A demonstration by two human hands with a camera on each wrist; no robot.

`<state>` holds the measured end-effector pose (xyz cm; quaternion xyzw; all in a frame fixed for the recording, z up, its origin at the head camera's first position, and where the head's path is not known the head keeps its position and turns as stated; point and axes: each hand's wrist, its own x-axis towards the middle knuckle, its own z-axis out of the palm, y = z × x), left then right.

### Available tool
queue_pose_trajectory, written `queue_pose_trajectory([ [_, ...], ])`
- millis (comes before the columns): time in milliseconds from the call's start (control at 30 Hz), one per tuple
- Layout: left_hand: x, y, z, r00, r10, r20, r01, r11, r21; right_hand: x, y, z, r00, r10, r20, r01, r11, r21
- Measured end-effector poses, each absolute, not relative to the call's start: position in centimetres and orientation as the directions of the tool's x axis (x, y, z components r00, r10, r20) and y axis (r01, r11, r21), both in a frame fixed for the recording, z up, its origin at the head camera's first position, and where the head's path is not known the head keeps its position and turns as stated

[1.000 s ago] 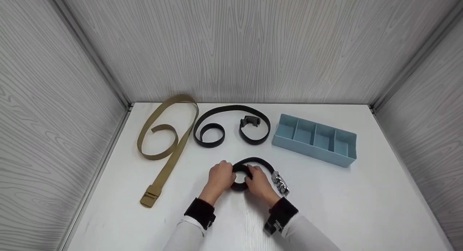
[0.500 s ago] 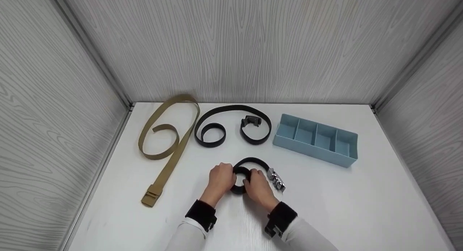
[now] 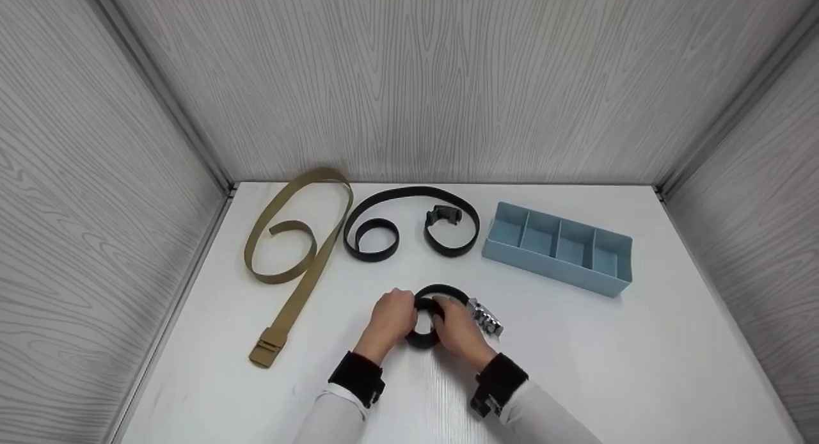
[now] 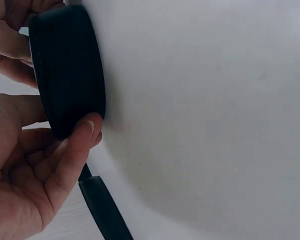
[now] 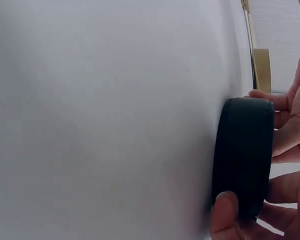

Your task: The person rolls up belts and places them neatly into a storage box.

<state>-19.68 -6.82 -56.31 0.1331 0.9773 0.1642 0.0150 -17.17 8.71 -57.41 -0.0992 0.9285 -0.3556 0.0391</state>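
Observation:
A black leather belt (image 3: 422,340) is rolled into a ring on the white table, between both hands. Its loose end arcs behind the roll to a silver metal buckle (image 3: 485,317), which lies beside the right hand. With thumb and fingers, my left hand (image 3: 391,316) grips the left side of the roll. On the opposite side my right hand (image 3: 459,329) pinches it, thumb inside the ring. The left wrist view shows the roll (image 4: 70,70) standing on its edge, the left thumb against its outer face. In the right wrist view, a thumb presses the roll's outside (image 5: 242,150).
A tan webbing belt (image 3: 307,281) lies looped at the left, its buckle (image 3: 267,348) toward the front. Behind the hands lies another black belt (image 3: 416,191) with a dark buckle (image 3: 445,214). A blue four-section tray (image 3: 553,269) stands at the right back.
The roll has moved slightly toward the person. The belt's loose arc has shortened, and the silver buckle has drawn left and up, closer to the right hand. The other belts and the tray stay put.

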Motion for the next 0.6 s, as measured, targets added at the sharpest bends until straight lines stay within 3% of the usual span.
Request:
queue_pose_trajectory([
  [200,-19.98,-6.31,-56.13,-0.971,0.232,-0.049,0.2,0.911,0.361,-16.72,8.88,-57.11,-0.989,-0.141,-0.043,-0.08,0.756,-0.65],
  [600,-20.1,-6.14,-56.02,-0.959,0.277,-0.066,0.244,0.917,0.316,-17.2,9.51,-57.37,-0.977,-0.214,0.004,-0.161,0.72,-0.675],
])
